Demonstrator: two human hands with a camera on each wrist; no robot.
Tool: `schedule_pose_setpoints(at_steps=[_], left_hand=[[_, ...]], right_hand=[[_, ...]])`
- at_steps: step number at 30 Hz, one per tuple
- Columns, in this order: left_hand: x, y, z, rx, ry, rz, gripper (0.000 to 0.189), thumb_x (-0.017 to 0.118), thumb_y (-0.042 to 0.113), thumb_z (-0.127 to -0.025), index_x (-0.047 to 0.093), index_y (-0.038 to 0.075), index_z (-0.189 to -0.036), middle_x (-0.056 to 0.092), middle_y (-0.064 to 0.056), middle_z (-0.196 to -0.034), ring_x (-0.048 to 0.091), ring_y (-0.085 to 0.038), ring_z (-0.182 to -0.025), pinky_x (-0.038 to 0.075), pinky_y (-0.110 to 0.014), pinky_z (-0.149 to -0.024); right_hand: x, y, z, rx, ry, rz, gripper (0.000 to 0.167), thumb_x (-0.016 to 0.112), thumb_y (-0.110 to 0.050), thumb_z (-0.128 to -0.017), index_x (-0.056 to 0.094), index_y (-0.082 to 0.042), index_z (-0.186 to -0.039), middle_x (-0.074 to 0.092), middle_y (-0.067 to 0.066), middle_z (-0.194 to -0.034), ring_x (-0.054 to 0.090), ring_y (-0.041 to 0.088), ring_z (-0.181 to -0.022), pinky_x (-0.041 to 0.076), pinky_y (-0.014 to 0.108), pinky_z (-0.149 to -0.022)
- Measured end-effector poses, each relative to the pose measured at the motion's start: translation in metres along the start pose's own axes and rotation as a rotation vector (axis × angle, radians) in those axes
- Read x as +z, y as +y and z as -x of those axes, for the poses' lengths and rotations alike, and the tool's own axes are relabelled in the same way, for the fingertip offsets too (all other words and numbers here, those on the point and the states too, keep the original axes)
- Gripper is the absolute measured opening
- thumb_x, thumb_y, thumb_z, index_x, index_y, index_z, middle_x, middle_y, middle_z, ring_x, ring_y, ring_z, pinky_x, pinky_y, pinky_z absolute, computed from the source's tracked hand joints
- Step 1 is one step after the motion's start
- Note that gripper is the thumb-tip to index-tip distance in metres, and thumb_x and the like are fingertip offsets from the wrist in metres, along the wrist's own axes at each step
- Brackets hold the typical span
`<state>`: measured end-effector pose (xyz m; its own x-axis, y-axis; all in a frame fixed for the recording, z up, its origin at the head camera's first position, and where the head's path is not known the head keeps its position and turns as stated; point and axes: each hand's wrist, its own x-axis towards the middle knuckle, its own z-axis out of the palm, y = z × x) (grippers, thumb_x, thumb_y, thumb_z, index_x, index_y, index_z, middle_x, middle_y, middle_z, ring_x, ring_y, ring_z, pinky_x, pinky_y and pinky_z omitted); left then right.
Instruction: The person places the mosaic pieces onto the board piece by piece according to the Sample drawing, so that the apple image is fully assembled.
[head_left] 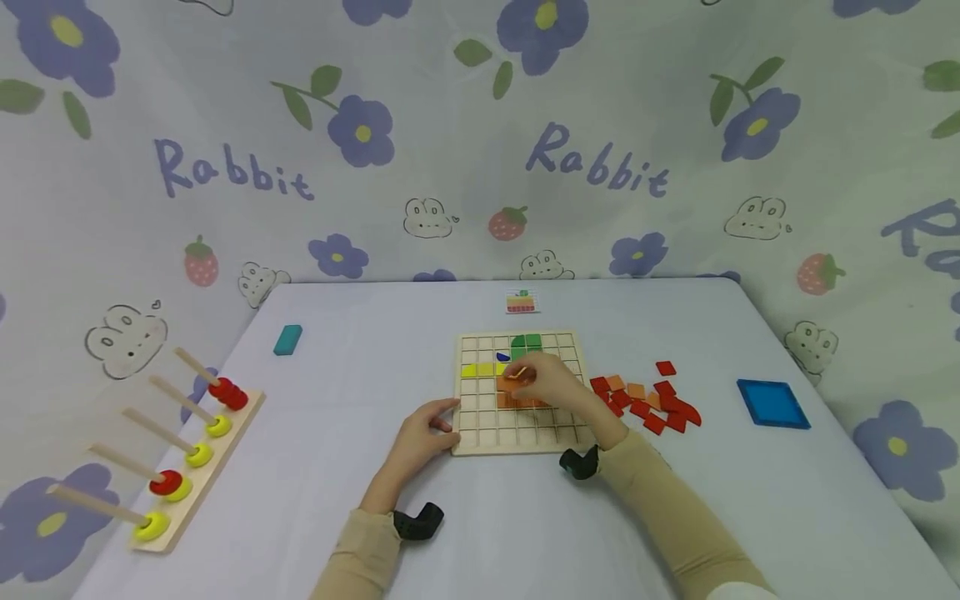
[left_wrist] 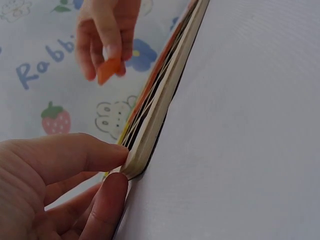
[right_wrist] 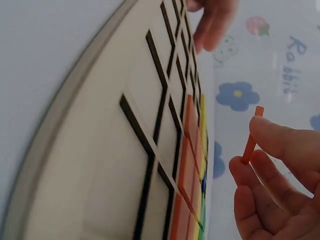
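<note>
A wooden grid board (head_left: 480, 425) lies on the white table, with yellow tiles (head_left: 477, 370), orange tiles (head_left: 504, 401), green tiles (head_left: 533, 341) and a small blue piece (head_left: 503, 357) set in its cells. My left hand (head_left: 422, 432) holds the board at its left edge near the front corner, thumb and forefinger against the wood. Above the board, my right hand (head_left: 553, 385) pinches an orange tile (right_wrist: 252, 137) between thumb and fingers. In the right wrist view this tile is tilted and apart from the board. The hand hides some cells in the head view.
Loose red and orange tiles (head_left: 640, 408) are scattered right of the board. A blue tray (head_left: 773, 403) stands farther right. Behind the board is a small picture card (head_left: 522, 302). At left are a peg stand with rings (head_left: 217, 467) and a teal block (head_left: 287, 340).
</note>
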<state>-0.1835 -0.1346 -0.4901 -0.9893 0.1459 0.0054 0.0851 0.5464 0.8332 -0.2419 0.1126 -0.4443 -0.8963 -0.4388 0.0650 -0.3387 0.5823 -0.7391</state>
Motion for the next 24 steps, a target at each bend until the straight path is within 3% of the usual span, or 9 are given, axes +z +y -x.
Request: schedule_pose_setpoints(at_steps=[4,8,18,24], left_hand=[[0.003,-0.001,0.002,-0.003,-0.016,0.010,0.053,0.071,0.005,-0.071,0.059,0.009,-0.123,0.059,-0.002,-0.080,0.050,-0.013,-0.071,0.041,-0.024,-0.058],[0.005,-0.001,0.003,-0.006,-0.029,0.018,0.053,0.071,0.005,-0.072,0.059,0.010,-0.123,0.058,-0.001,-0.079,0.050,-0.013,-0.070,0.041,-0.024,-0.058],[0.002,0.005,0.000,0.022,-0.013,-0.006,0.053,0.071,0.004,-0.071,0.059,0.009,-0.123,0.058,-0.003,-0.079,0.050,-0.013,-0.071,0.041,-0.025,-0.058],[0.002,0.006,-0.001,0.013,-0.012,-0.007,0.054,0.071,0.006,-0.071,0.059,0.010,-0.123,0.059,-0.001,-0.083,0.051,-0.012,-0.073,0.042,-0.025,-0.060]], right_hand=[[0.019,-0.003,-0.014,-0.018,-0.060,0.035,0.016,0.072,-0.009,-0.078,0.068,-0.012,-0.093,0.064,-0.002,-0.092,0.057,0.013,-0.085,0.047,0.030,-0.079],[0.029,-0.004,-0.024,-0.023,-0.069,0.142,0.009,0.072,-0.012,-0.079,0.068,-0.015,-0.086,0.062,-0.006,-0.089,0.054,0.011,-0.084,0.045,0.031,-0.079],[0.030,-0.013,-0.031,-0.107,-0.077,0.433,0.009,0.069,-0.015,-0.081,0.073,-0.013,-0.089,0.061,-0.002,-0.094,0.058,0.015,-0.089,0.046,0.030,-0.082],[0.030,-0.014,-0.029,-0.191,-0.045,0.565,0.012,0.071,-0.017,-0.080,0.075,-0.019,-0.091,0.067,-0.005,-0.095,0.056,0.015,-0.089,0.043,0.030,-0.082]])
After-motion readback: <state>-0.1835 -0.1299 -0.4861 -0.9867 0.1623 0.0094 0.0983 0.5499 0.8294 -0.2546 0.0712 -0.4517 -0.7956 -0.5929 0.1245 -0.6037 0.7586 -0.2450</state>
